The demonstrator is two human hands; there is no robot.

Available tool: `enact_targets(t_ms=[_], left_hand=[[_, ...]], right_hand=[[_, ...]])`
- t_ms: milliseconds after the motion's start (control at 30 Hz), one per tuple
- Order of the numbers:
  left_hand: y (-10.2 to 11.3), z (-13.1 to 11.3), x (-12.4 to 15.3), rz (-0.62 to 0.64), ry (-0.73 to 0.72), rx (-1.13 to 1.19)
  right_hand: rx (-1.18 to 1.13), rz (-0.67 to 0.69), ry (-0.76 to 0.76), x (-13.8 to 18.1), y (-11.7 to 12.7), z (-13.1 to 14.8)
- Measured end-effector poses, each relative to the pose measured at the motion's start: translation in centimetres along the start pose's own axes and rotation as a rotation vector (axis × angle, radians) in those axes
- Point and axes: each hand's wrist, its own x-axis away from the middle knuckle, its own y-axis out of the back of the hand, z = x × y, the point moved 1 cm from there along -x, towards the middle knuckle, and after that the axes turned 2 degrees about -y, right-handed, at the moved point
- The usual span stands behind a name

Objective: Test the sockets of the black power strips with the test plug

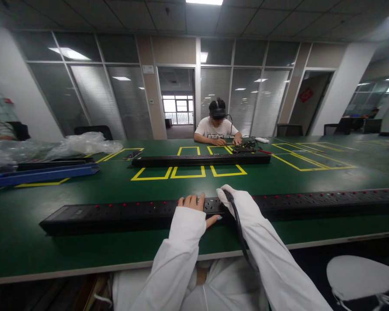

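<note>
One long power strip (162,212) lay left-to-right on the desk (100,255), beneath both hands: the left hand (192,209) spread its fingers over it, while the right hand (241,202) pinched a black cable (238,224).

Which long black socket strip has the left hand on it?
The nearer strip, with the left hand on top; the farther strip lies untouched across the yellow outlines.

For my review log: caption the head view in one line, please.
Left hand on a long black power strip, right hand holding a black cable.
</note>
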Motion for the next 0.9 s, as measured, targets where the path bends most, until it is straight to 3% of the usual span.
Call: enact_targets(t_ms=[200,433,600,767,900], left_hand=[[0.0,-0.6,-0.5,-0.017,-0.086,0.026],[0.2,-2.4,-1.1,0.043,-0.115,0.019],[1.0,-2.2,-0.6,-0.012,-0.149,0.017],[0.6,-2.1,-0.8,0.032,-0.141,0.009],[0.1,-2.1,-1.1,0.054,-0.131,0.018]], right_hand=[[-0.034,0.059,0.035,-0.1,0.4,0.0],[0.168,0.021,0.156,1.4,0.8,1.3],[0.198,0.015,0.197,1.5,0.7,1.1],[0.213,-0.01,0.176,1.4,0.4,0.7],[0.206,0.01,0.27,0.8,0.0,0.2]])
